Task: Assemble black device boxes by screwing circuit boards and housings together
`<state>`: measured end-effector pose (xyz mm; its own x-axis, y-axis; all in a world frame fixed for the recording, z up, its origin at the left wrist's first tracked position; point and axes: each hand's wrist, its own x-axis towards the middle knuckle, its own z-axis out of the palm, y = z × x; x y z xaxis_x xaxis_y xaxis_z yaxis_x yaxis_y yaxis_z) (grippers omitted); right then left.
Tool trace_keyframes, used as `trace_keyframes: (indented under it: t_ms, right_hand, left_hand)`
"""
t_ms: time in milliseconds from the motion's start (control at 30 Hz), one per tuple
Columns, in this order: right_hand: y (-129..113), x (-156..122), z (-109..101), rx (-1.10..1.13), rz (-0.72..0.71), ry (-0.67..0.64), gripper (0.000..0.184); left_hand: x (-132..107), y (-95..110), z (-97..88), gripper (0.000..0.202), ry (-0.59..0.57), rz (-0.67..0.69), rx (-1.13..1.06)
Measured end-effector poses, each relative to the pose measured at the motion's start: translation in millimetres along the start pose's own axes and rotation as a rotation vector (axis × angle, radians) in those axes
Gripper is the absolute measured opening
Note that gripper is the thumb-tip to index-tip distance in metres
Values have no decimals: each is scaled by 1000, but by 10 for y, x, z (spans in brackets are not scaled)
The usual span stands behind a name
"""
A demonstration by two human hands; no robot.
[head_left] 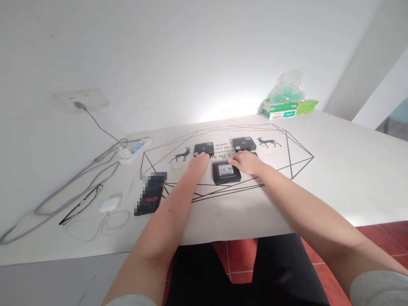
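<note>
My left hand [200, 164] is at the near edge of a flat black square box [204, 148], its fingers closed down on that edge. Below a second black box [244, 143], my right hand [246, 162] curls over a dark flat object [254, 156], mostly hidden under the palm. The right thumb points left, over the top edge of a black square device with a white label [226, 171]. That device lies label up, nearest to me. Both boxes carry small white stickers.
The white desk mat [280, 168] has line drawings and deer. To the left are a phone [151, 194], glasses [80, 205], a white charger with a cable [109, 205] and a power strip [135, 149] with grey cords. Green-and-white boxes [280, 109] stand at the back right, under a plastic bag [288, 85].
</note>
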<state>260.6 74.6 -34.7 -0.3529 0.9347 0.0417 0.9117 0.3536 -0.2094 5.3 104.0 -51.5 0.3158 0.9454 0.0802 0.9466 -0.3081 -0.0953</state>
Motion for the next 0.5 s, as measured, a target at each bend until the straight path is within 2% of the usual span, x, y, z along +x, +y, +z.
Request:
trace_keyframes:
  t_ms: [233,500]
  right_hand:
    - [6,0,-2,2,-5,-8,62]
    - [-20,-3,-9,-25,1,-12,67]
  left_hand:
    - [-46,14,-55,30,-35,-17,-25]
    - [-54,-72,-31,23,-21,-81,-85]
